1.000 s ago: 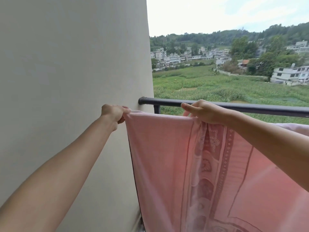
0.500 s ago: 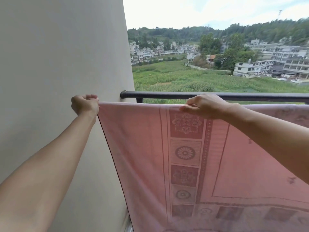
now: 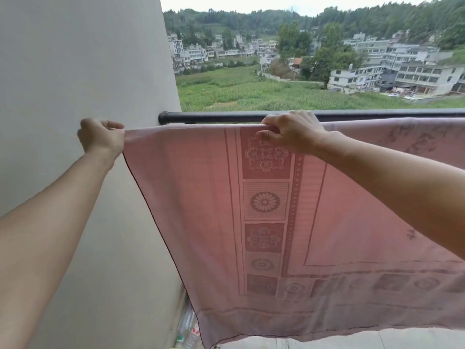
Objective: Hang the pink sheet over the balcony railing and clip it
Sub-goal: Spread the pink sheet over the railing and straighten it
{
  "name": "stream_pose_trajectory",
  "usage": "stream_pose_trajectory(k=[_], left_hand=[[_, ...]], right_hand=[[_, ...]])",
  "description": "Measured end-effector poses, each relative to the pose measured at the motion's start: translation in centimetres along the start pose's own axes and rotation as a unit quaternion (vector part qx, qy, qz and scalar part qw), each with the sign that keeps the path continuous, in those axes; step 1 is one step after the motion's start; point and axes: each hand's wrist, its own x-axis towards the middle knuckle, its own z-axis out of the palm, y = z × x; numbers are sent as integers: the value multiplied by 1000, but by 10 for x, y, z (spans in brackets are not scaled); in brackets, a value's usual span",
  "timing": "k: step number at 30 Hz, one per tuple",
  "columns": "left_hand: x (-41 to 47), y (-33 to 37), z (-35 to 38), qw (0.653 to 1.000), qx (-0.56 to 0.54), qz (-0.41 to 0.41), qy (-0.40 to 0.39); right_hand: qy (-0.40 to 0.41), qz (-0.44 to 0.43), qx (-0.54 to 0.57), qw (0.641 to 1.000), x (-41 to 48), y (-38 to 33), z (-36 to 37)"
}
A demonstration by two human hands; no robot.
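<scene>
A pink sheet [image 3: 191, 205] with a darker flower-and-square border hangs stretched in front of me, its top edge level with the black balcony railing [image 3: 226, 116] and just on my side of it. My left hand [image 3: 100, 138] grips the sheet's top left corner, close to the wall. Further right, my right hand [image 3: 292, 132] pinches the top edge, fingers curled over it. Right of that hand the sheet lies over the rail. No clip is in view.
A plain beige wall [image 3: 75, 71] fills the left side, and the railing ends against it. Some plastic bottles [image 3: 187, 328] lie on the floor at the wall's foot. Beyond the rail are a green field and white buildings far below.
The sheet has been pulled taut and spread flat, showing its pattern. My left hand drew the corner leftward, away from the railing's end. The view has swung right and downward.
</scene>
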Motion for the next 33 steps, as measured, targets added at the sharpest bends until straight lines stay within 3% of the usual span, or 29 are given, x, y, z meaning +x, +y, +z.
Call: stream_pose_trajectory(k=[2,5,7,11,15,18,21,23,24,28,33], left_hand=[[-18,16,12,990,92,108,17],[-54,52,46,952,118,267,-85],[-72,63,64,933,164,280,-154],[-72,46,63,923,163,320,-136],[-70,18,50,926,113,352,-72],[-70,10,48,944,98,315,-11],[-67,0,47,996,36,75,-41],[-66,-8,42,990,-62,-93,-84],[-66,-12,39,978,-125,-136,-96],[-55,-21,21,941,-272,-154,-133],[-59,-42,-14,973,-147,-1,-176]], right_hand=[[5,8,-38,999,-4,-4,1],[-31,12,-28,999,-8,-6,-6],[-60,26,25,998,-13,2,-18],[-68,66,73,993,-38,36,-35],[77,72,171,980,-49,34,-30],[129,65,173,974,-49,25,-25],[152,62,144,976,-48,22,-25],[158,61,130,977,-50,20,-26],[160,62,129,977,-52,19,-26],[194,62,147,968,-57,12,-29],[249,4,126,960,-80,2,-33]])
